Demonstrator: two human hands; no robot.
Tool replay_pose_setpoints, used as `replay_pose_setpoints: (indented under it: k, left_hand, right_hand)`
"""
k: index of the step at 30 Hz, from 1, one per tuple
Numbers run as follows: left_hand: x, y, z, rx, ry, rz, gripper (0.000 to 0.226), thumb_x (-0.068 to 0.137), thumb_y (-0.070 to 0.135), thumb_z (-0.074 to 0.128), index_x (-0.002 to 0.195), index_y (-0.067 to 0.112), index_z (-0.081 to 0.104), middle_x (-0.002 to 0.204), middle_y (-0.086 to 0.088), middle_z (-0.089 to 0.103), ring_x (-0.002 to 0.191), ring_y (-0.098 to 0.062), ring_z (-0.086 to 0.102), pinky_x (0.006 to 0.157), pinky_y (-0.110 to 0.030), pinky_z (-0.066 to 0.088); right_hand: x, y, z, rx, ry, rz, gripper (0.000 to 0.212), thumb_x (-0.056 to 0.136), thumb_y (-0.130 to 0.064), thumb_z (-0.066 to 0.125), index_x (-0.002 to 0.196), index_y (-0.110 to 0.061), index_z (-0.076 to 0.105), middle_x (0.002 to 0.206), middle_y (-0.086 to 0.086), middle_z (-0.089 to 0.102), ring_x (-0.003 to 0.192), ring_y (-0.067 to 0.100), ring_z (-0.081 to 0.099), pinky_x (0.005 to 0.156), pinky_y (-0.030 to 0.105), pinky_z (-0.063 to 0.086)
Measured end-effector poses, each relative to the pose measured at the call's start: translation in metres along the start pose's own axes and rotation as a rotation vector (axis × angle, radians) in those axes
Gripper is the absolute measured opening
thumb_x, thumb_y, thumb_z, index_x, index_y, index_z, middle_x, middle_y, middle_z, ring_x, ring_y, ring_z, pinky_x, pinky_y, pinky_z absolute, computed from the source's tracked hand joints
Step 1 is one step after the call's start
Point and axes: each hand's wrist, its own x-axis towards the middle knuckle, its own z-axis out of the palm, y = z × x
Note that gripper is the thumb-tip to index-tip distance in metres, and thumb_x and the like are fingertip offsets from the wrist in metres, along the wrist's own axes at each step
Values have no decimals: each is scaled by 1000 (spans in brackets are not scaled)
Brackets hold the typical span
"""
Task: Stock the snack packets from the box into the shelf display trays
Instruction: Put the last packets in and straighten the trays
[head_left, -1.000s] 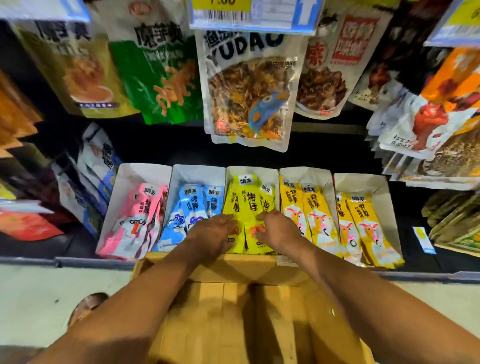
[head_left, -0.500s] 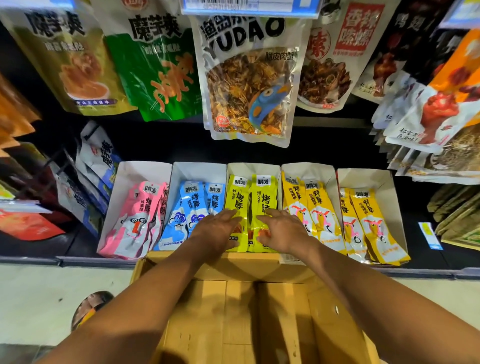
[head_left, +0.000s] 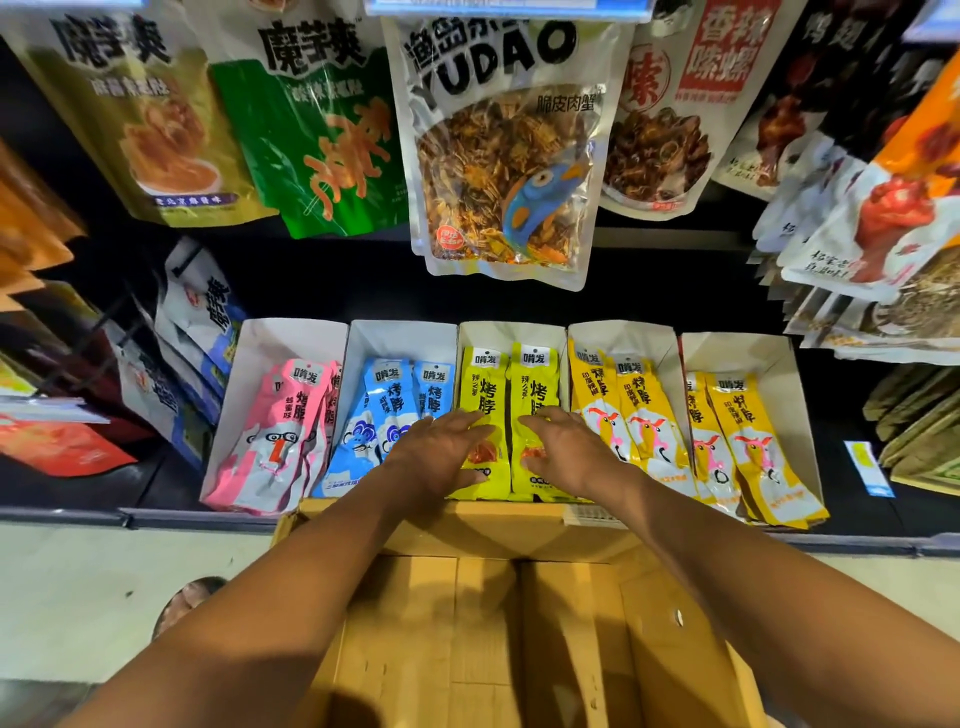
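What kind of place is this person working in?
Most likely a shop's snack aisle. Printed snack pouches hang on display above a row of white display trays filled with colour-sorted packets, and an open cardboard box sits below for restocking.

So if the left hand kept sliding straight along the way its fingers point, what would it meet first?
The left hand lies flat on the lime-yellow packets, fingers pointing up the tray. Going straight on, it would likely run along those packets to the white tray's back wall; depth is hard to judge.
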Motion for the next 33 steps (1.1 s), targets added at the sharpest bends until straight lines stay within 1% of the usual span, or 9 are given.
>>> replay_pose_setpoints:
  k: [5,9,12,15,18,22,27,31,33]
  left_hand:
    - [-21,-4,-20,59,-11,-39,71,102,53,51,162,31,21,172,2,12,158,-23,10,127,-48,16]
    - [-49,-29,-47,116,-31,-118,69,104,54,44,163,31,17,172,2,7,159,-22,2,128,-51,9]
    - [-70,-53,-65,217,-45,-150,69,105,57,37,163,29,13,173,0,4,159,-23,2,127,-54,6]
    - [-86,-76,-73,303,-72,-144,71,105,57,36,164,28,8,172,0,0,159,-23,0,127,-54,1]
    - [-94,-96,-62,320,-142,-149,75,105,56,40,164,28,4,172,1,-4,159,-22,-5,127,-55,0]
    - [-93,-111,-40,240,-211,-157,77,104,50,49,164,26,7,172,3,-2,159,-21,-4,127,-56,3]
    - [-83,-127,-17,181,-226,-106,81,100,53,53,164,29,9,172,4,0,159,-22,2,127,-54,6]
    - [-82,-138,-13,182,-253,-111,88,97,56,58,164,28,9,173,3,3,159,-21,6,127,-49,11]
    - [-83,-140,-12,182,-270,-116,86,97,56,58,164,29,10,172,3,5,159,-20,5,127,-49,11]
  right_hand:
    - [-7,-12,-14,-12,21,-7,67,95,-43,62,154,-27,34,161,6,27,146,33,27,117,41,31]
    - [-8,-38,-31,-32,63,-66,69,93,-46,63,154,-28,35,159,5,30,145,32,28,115,46,35]
    - [-5,-62,-38,-51,63,-97,70,92,-45,65,153,-32,34,159,3,29,145,32,28,114,49,35]
    - [2,-87,-36,-74,44,-137,70,93,-41,67,154,-30,35,161,4,28,146,33,28,117,45,31]
    - [12,-114,-25,-109,33,-174,69,93,-39,66,154,-29,36,161,3,29,146,29,29,117,43,33]
    - [30,-147,-4,-228,-36,-254,72,94,-38,64,156,-31,29,165,2,22,151,26,22,119,43,29]
    - [52,-171,19,-403,-123,-306,79,95,-43,61,159,-34,15,168,2,9,153,28,14,122,46,17]
    - [65,-169,32,-480,-180,-286,78,97,-52,54,159,-33,11,169,0,-2,154,27,9,122,54,12]
    - [66,-166,35,-490,-163,-249,76,97,-58,47,159,-32,12,168,1,-2,154,26,11,123,56,8]
